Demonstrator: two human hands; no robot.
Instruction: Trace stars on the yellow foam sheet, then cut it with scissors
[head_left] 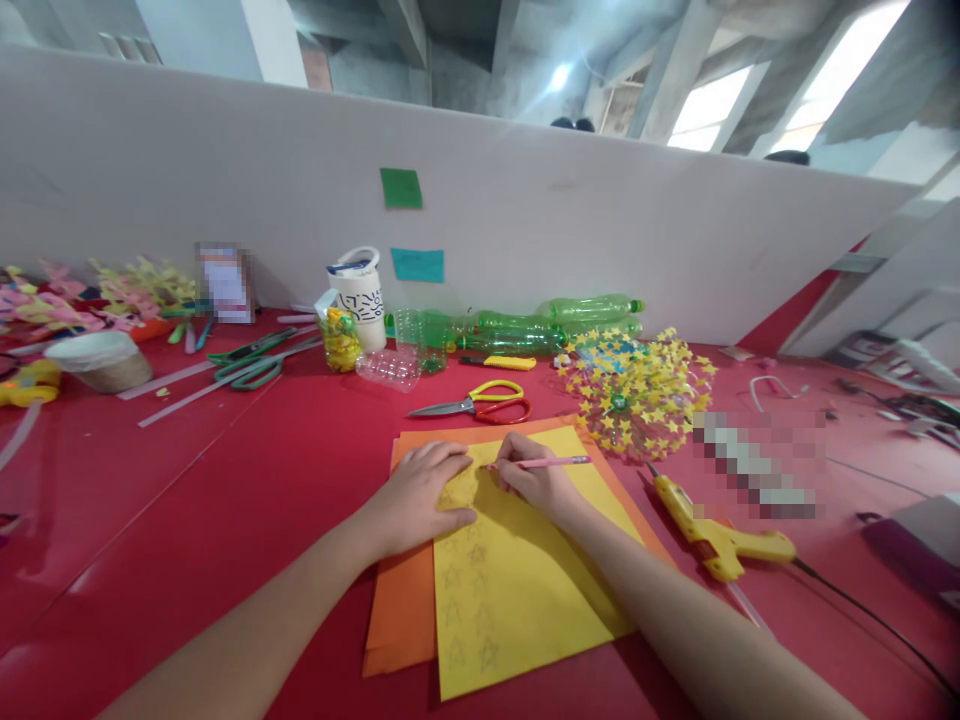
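My left hand point(420, 492) lies flat, fingers spread, on the top left of a yellow paper sheet point(517, 590) that rests on an orange sheet point(401, 610). My right hand point(529, 475) is closed round a pink pencil point(551, 462), whose tip touches the yellow sheet just right of my left fingers. Pencil outlines of several stars run down the left side of the yellow sheet.
The sheets lie on a red table point(225, 500). Yellow-and-red scissors point(480, 403) lie behind them, a yellow glue gun point(716, 535) with its cord to the right, a cluster of yellow paper stars point(637, 390) beyond. Green plastic bottles point(540, 325), a white cup point(358, 295) and green scissors point(251, 365) stand by the white partition.
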